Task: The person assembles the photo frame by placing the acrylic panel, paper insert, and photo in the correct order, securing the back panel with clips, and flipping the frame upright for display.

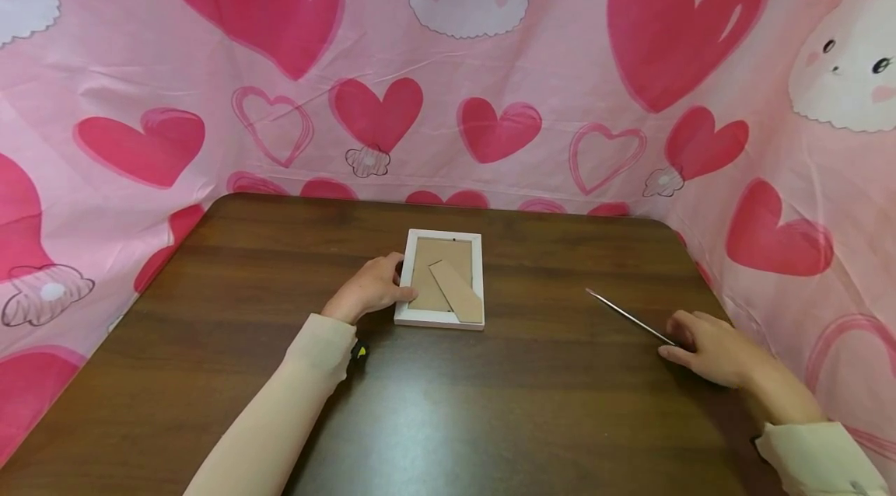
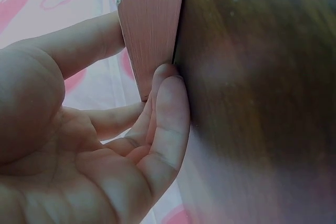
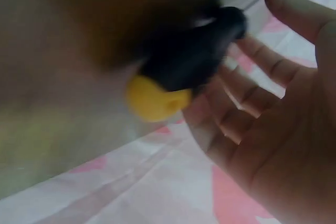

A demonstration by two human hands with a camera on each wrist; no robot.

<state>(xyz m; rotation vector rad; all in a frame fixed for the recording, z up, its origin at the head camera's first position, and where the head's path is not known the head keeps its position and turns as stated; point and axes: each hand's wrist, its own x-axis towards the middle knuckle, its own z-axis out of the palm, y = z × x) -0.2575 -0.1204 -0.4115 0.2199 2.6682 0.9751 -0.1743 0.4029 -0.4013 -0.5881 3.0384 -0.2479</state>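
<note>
A white picture frame (image 1: pixel 439 319) lies face down on the table, its brown backing board (image 1: pixel 430 253) up and a slanted stand leg (image 1: pixel 456 292) across it. My left hand (image 1: pixel 374 286) pinches the left side of the frame, thumb over the back and fingers along the side edge (image 2: pixel 149 40). On the right, a screwdriver (image 3: pixel 181 59) with a black and yellow handle lies on the table. Its thin metal shaft (image 1: pixel 630 316) points up and left in the head view. My right hand (image 1: pixel 714 348) is at the handle, fingers (image 3: pixel 262 98) loosely extended beside it and thumb apart from it.
The dark brown wooden table (image 1: pixel 532 403) has rounded far corners. A pink cloth wall (image 1: pixel 434 115) with hearts and white animal faces rises behind it and at both sides. A small dark thing with a yellow-green mark (image 1: pixel 360 352) shows beside the left cuff.
</note>
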